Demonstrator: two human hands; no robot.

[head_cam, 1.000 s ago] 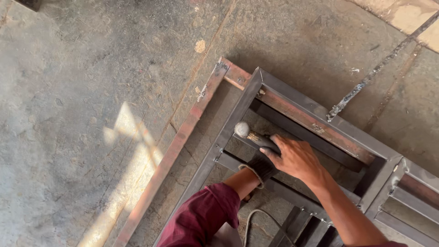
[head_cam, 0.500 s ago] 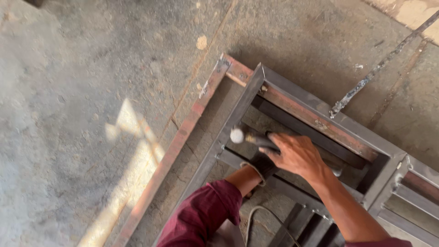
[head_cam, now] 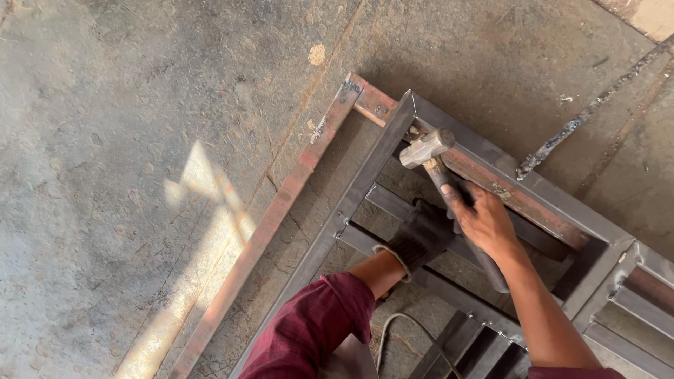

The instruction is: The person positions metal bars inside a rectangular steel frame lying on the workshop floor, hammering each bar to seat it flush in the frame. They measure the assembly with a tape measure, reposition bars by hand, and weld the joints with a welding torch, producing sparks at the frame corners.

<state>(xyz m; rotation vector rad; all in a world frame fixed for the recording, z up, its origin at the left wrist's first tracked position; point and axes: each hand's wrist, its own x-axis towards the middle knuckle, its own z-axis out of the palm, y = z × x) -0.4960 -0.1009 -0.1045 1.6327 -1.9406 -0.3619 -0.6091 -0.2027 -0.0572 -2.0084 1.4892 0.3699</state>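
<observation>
- now your right hand [head_cam: 488, 224] is wrapped tight around the hammer [head_cam: 449, 184], whose handle slants up-left, head just above the steel frame [head_cam: 365, 184] corner.
- your gloved left hand [head_cam: 421, 235] lies beside it, pressing a crossbar [head_cam: 393, 205].

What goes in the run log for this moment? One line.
right hand: grips hammer | left hand: gloved, on steel frame | floor: concrete
</observation>
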